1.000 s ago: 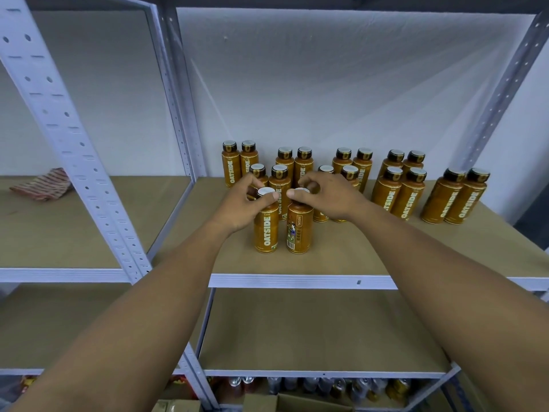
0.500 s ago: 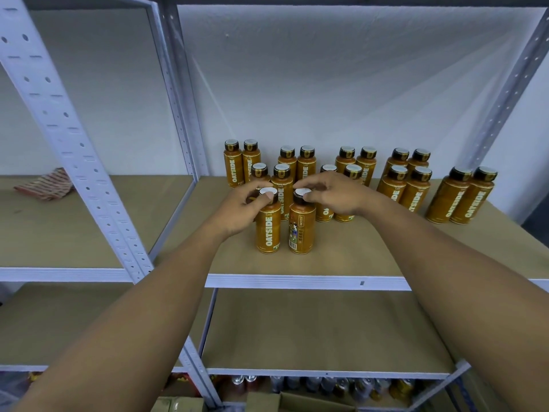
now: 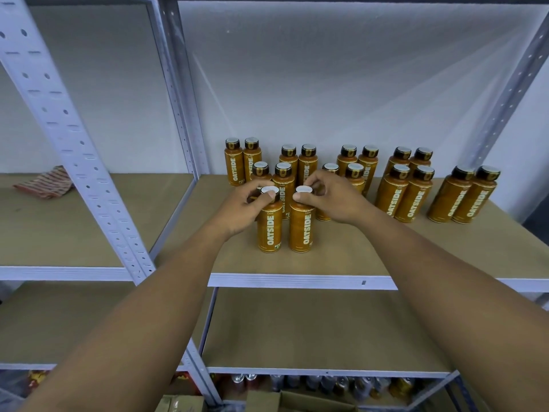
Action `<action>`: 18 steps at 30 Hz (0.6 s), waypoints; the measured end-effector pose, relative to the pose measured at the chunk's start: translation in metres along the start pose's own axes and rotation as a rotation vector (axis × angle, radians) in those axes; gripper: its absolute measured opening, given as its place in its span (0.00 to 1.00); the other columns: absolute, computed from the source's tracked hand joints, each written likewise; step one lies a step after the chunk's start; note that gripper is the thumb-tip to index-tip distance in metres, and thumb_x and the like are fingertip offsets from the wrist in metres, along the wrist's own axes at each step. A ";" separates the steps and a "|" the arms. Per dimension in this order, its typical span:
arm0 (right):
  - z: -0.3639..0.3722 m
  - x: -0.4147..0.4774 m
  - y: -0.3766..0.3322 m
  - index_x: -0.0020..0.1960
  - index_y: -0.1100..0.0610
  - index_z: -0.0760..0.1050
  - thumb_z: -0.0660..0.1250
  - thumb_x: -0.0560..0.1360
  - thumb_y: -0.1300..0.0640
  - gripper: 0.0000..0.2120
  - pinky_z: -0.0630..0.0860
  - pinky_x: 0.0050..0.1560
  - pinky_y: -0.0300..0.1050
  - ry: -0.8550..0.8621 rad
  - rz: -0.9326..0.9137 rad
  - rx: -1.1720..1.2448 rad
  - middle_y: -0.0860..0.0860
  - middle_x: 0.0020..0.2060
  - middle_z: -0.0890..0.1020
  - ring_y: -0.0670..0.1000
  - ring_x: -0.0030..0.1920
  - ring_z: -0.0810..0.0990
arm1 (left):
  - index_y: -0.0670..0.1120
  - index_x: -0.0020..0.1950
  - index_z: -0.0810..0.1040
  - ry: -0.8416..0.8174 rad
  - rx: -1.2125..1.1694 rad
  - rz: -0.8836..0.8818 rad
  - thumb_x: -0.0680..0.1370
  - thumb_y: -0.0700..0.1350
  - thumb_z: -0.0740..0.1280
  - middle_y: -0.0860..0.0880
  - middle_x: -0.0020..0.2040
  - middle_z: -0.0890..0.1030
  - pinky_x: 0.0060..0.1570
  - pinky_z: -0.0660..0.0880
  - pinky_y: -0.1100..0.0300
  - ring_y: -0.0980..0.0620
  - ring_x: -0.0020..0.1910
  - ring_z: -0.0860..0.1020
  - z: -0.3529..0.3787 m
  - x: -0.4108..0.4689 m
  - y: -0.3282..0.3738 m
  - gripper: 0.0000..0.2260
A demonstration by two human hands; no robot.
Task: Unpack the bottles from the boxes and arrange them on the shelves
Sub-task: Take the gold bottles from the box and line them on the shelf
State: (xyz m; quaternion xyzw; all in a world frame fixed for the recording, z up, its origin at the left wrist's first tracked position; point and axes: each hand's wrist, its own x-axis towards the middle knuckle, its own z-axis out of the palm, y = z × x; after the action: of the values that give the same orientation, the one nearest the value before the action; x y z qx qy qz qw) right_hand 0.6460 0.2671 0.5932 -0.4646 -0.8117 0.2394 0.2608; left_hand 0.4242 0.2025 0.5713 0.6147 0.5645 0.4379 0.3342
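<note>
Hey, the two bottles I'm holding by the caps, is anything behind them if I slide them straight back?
Yes. The left hand and right hand pinch the front bottles by their caps. The second-row bottles stand directly behind them, so there is little room to slide back.

The orange bottles (image 3: 302, 230) read "OATSIDE" in white vertical lettering.

We see soft, even light; faint streaks fan across the white back wall (image 3: 326, 84). Shelf uprights (image 3: 59, 114) lean outward at the edges. The bottom cans (image 3: 341, 383) are dim.
</note>
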 end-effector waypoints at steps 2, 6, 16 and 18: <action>-0.001 -0.001 -0.001 0.67 0.46 0.71 0.68 0.75 0.35 0.25 0.74 0.46 0.40 -0.024 0.010 -0.006 0.42 0.57 0.77 0.45 0.56 0.77 | 0.57 0.68 0.75 -0.003 -0.002 -0.003 0.83 0.53 0.64 0.53 0.68 0.76 0.54 0.78 0.58 0.51 0.66 0.75 0.000 0.000 0.000 0.14; -0.010 0.001 -0.005 0.78 0.41 0.61 0.62 0.82 0.42 0.26 0.71 0.63 0.48 -0.143 0.064 0.225 0.45 0.71 0.73 0.47 0.68 0.71 | 0.58 0.69 0.74 -0.009 -0.012 -0.011 0.83 0.53 0.64 0.53 0.68 0.75 0.52 0.78 0.59 0.51 0.67 0.74 -0.001 0.000 0.000 0.14; -0.007 0.001 -0.001 0.67 0.45 0.76 0.68 0.81 0.54 0.16 0.76 0.64 0.48 -0.164 0.015 0.242 0.43 0.65 0.78 0.46 0.65 0.75 | 0.58 0.68 0.74 -0.002 -0.019 -0.013 0.83 0.52 0.64 0.54 0.68 0.75 0.53 0.78 0.58 0.51 0.66 0.75 0.000 0.000 -0.001 0.13; -0.005 0.001 0.003 0.66 0.45 0.77 0.69 0.80 0.52 0.15 0.77 0.64 0.52 -0.129 0.004 0.249 0.43 0.64 0.78 0.47 0.65 0.76 | 0.58 0.68 0.74 -0.003 -0.020 -0.009 0.83 0.52 0.64 0.54 0.67 0.76 0.52 0.78 0.58 0.51 0.66 0.75 0.000 0.000 0.000 0.13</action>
State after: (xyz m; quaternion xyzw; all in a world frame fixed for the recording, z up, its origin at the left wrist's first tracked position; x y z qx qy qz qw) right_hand 0.6503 0.2696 0.5952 -0.4136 -0.7900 0.3683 0.2632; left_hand 0.4242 0.2024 0.5709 0.6093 0.5625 0.4411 0.3433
